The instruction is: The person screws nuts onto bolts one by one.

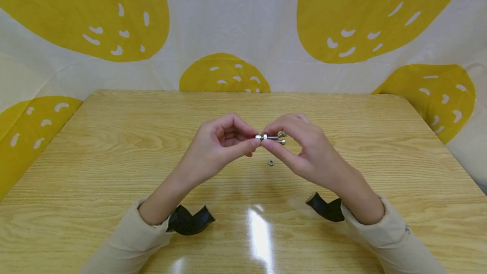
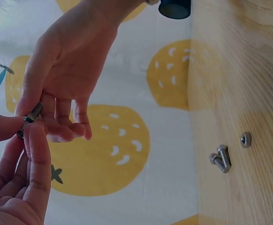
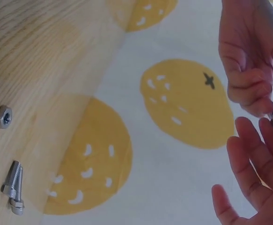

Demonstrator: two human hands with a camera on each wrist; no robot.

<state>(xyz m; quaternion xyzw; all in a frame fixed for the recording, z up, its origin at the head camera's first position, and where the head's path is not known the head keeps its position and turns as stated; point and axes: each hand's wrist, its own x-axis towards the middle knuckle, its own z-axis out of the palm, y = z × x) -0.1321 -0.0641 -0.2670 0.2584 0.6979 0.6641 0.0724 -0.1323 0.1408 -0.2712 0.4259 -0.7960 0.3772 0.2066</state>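
Note:
Above the table, my left hand [image 1: 218,149] pinches the head end of a silver bolt [image 1: 274,138] between thumb and forefinger. My right hand [image 1: 308,149] pinches at the nut [image 1: 265,137] on that bolt's shaft with its thumb and forefinger. The threaded end points right, past the nut. In the left wrist view the bolt [image 2: 37,110] shows between both sets of fingertips, partly covered by them. The other fingers of the right hand [image 3: 262,192] are spread loosely. Both hands meet fingertip to fingertip around the bolt.
Two more bolts [image 2: 224,157] lie together on the wooden table [image 1: 114,151], one touching the other. A loose nut [image 1: 271,162] sits nearer to me. Dark curved mounts [image 1: 192,221] are at both wrists. Behind the table hangs a white cloth [image 1: 232,20] with yellow fruit shapes.

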